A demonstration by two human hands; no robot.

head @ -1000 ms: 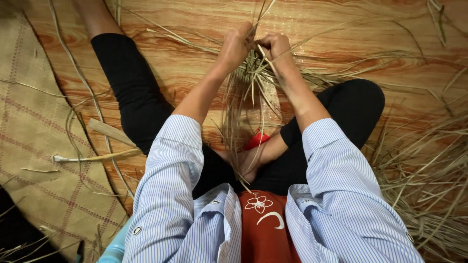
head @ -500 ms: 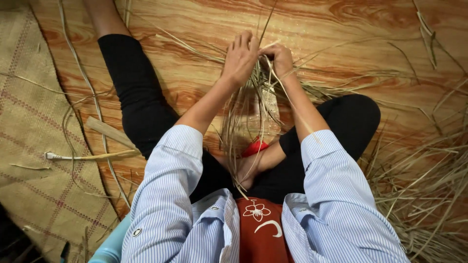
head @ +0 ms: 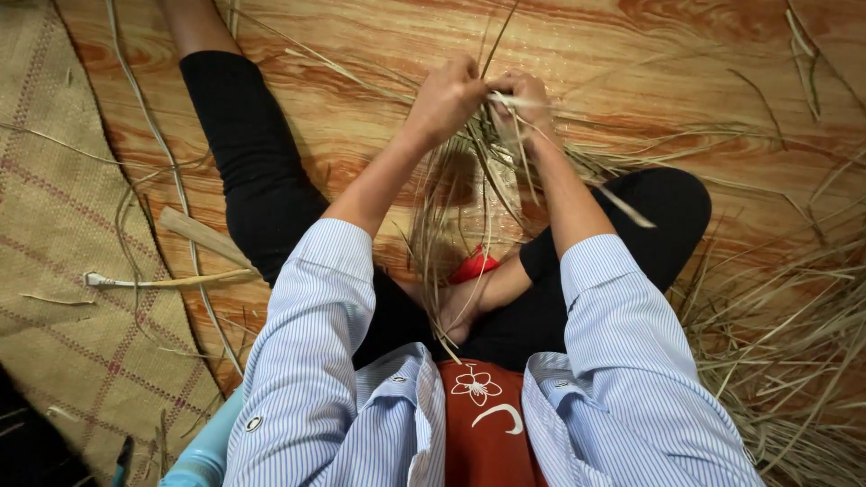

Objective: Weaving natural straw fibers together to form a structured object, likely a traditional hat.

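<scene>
I sit on a wood-patterned floor [head: 361, 54] with my legs in black trousers spread out. My left hand [head: 446, 97] and my right hand [head: 521, 97] are raised close together in front of me, both closed on a bundle of dry straw strands [head: 469, 207]. The strands hang from my fingers down toward my lap, and a few stick up above the hands. Something red [head: 474, 266] shows near my foot under the hanging strands. I wear a blue striped shirt over a red top.
A woven mat [head: 63, 225] with reddish lines lies on the left. A flat wooden stick [head: 203, 236] and a tied stalk [head: 162, 281] rest by my left leg. A heap of loose straw [head: 785, 343] spreads at the right.
Both hands have stayed together on the straw and shifted slightly; the view has tilted a little, so the hands sit lower and more to the right.
</scene>
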